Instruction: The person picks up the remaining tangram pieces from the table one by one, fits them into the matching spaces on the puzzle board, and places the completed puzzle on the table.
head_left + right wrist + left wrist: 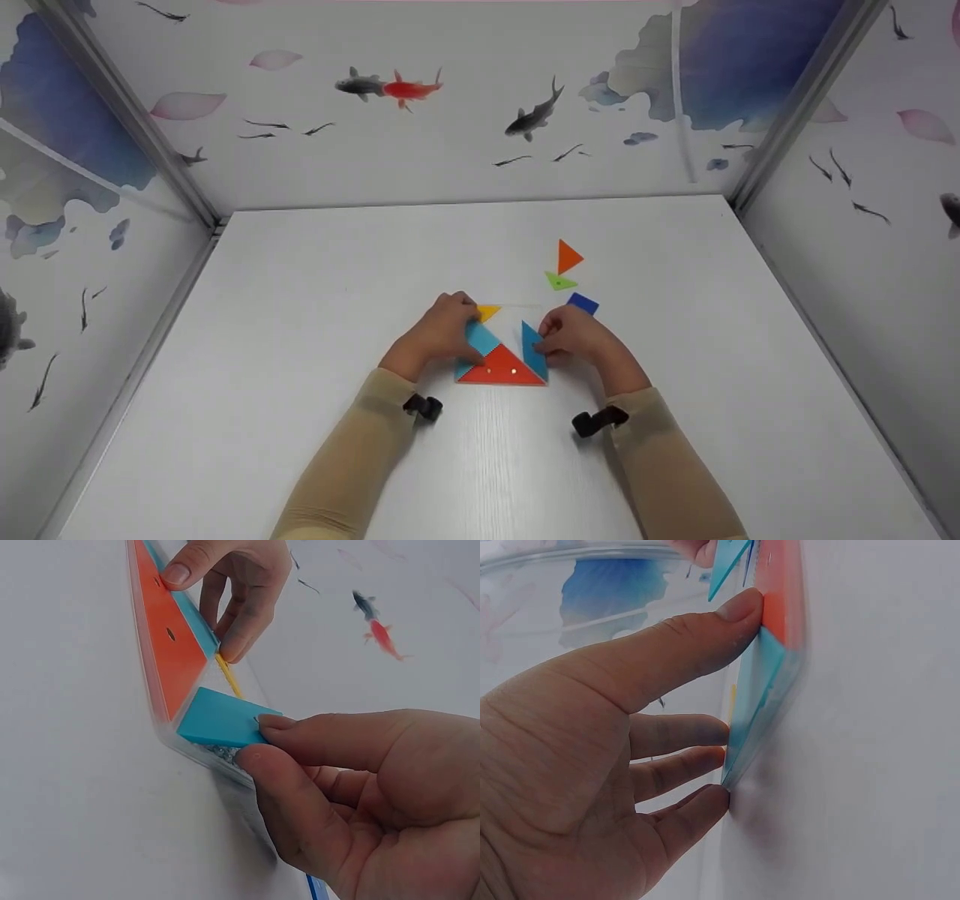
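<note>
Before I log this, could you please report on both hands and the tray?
Left hand rests on left side of clear tray. Right hand pinches blue piece over tray's right side. Orange triangle, green triangle, dark-blue piece outside; no obstruction visible.

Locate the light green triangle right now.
In the head view, the light green triangle lies on the table beyond the right hand, right of centre, between the orange triangle and the dark blue piece.
</note>
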Available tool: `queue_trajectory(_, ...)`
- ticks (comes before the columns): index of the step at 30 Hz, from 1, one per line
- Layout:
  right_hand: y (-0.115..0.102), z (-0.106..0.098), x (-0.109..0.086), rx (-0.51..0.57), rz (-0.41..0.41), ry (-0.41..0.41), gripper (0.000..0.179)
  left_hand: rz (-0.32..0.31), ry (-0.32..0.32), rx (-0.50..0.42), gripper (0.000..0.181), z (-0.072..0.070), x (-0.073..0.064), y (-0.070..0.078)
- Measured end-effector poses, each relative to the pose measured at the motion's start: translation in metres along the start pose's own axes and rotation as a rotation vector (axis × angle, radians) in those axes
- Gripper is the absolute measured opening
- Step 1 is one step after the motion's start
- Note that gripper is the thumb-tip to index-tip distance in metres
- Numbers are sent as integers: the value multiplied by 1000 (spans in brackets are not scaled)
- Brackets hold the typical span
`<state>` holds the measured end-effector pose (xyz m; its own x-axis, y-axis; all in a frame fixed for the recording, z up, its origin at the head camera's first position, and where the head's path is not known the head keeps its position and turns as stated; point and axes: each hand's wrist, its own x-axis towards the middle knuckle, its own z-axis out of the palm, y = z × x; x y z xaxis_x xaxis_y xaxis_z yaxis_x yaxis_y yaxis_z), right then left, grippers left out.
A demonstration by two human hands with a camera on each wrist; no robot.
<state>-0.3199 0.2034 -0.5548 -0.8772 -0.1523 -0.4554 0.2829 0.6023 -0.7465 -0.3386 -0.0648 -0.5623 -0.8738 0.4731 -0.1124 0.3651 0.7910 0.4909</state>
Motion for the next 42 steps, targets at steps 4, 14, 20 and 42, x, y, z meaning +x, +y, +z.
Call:
queue_trajectory(4,0,1,0,-10,4,7,18,-7,2,-2,68,1,0,0)
queue_trajectory(14,-5,2,-2,-73,17,49,19,-17,-3,-9,68,0,0,1)
queue_trajectory(20,-8,4,-2,-123,2,69,17,11,0,3,68,0,2,-1)
queue_trajectory(42,-7,5,0,-164,23,74,15,-11,8,-1,69,1,1,0)
